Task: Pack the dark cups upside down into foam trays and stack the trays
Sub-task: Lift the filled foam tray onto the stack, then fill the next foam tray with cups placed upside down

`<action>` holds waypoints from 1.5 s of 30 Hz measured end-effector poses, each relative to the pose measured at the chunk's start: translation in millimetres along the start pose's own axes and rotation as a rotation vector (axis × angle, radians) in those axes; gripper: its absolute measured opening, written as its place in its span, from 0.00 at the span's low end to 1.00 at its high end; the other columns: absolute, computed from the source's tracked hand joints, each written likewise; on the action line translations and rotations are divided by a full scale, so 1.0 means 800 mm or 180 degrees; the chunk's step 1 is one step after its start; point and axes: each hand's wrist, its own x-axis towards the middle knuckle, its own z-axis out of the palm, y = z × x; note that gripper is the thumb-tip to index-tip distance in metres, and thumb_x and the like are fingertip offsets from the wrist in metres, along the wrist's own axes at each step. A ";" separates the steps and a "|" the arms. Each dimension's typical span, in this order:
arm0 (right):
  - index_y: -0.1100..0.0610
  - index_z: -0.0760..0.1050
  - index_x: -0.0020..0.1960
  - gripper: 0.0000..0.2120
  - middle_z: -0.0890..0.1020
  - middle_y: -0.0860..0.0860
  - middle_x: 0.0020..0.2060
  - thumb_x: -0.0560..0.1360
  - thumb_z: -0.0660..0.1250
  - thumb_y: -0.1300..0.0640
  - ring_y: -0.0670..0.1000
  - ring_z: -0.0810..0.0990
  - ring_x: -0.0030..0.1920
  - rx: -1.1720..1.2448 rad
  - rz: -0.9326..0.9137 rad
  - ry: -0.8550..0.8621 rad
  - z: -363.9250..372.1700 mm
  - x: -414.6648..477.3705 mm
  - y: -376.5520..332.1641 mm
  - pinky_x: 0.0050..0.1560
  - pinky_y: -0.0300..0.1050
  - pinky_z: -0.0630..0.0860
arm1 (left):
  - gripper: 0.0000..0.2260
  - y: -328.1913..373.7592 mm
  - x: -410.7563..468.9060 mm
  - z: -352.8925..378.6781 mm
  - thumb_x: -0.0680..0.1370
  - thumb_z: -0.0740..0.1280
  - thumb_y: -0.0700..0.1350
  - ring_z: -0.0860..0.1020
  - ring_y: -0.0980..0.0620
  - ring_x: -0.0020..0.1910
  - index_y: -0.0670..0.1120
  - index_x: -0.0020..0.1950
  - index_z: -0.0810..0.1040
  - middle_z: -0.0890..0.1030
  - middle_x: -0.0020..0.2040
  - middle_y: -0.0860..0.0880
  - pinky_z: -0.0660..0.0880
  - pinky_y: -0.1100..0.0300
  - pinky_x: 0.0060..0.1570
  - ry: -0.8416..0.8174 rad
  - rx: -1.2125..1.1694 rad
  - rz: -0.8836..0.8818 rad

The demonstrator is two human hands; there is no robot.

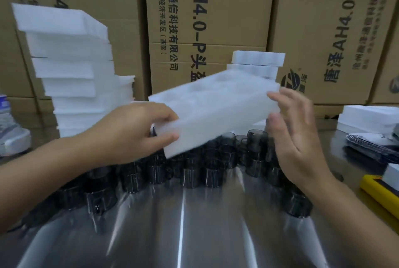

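The tray (216, 105) is in the air above the cups (194, 172), tilted with its right end higher. The left hand (138, 129) grasps its left end, thumb on top and fingers curled underneath. The right hand (295, 138) is released, fingers straight, at the right end; whether it touches the foam cannot be told. Motion blur hides the tray's pockets, and no cups are seen in it.

Hazards:
- One-handed hold. The tray hangs from one end only. A slip would probably drop it onto the cups beneath and knock several over.
- Low near corner. The lower corner is close above the nearest cups and could sweep them if the tray swings down.
- Slick surface. The cups stand crowded on a polished metal table (183, 235), so a nudged cup may slide or roll.

Surroundings:
- A leaning stack (71, 62) of foam stands at the left, near the left forearm. It looks uneven and could topple if bumped.
- A shorter pile (257, 62) stands just behind the tray.
- Boxes (211, 19) wall off the back.
- More foam (367, 118), dark packets (371, 146) and a yellow object (380, 194) lie at the right.

Obstruction: the cups fill the area under the tray, so the bare table nearer the person is probably the only place to set it down.
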 end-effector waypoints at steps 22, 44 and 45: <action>0.60 0.79 0.30 0.34 0.78 0.50 0.28 0.81 0.50 0.40 0.48 0.76 0.28 0.0964 -0.0605 -0.1288 0.000 -0.110 0.023 0.28 0.38 0.69 | 0.20 0.008 -0.088 0.031 0.71 0.63 0.72 0.78 0.68 0.52 0.63 0.56 0.77 0.79 0.52 0.67 0.75 0.62 0.54 -0.1316 -0.0840 0.0654; 0.50 0.77 0.32 0.12 0.75 0.44 0.32 0.74 0.68 0.53 0.43 0.72 0.34 -0.0138 0.0527 -0.1966 0.080 -0.043 0.042 0.37 0.33 0.65 | 0.20 0.019 0.009 0.159 0.76 0.63 0.37 0.65 0.59 0.27 0.62 0.55 0.81 0.75 0.29 0.61 0.63 0.69 0.28 -0.1676 -0.1513 -0.0528; 0.50 0.78 0.34 0.10 0.75 0.44 0.33 0.74 0.68 0.53 0.43 0.72 0.34 -0.0160 0.0500 -0.1989 0.079 -0.043 0.041 0.37 0.34 0.65 | 0.19 0.019 0.008 0.160 0.76 0.64 0.38 0.65 0.58 0.28 0.63 0.53 0.81 0.76 0.31 0.57 0.64 0.66 0.30 -0.1599 -0.1552 -0.0565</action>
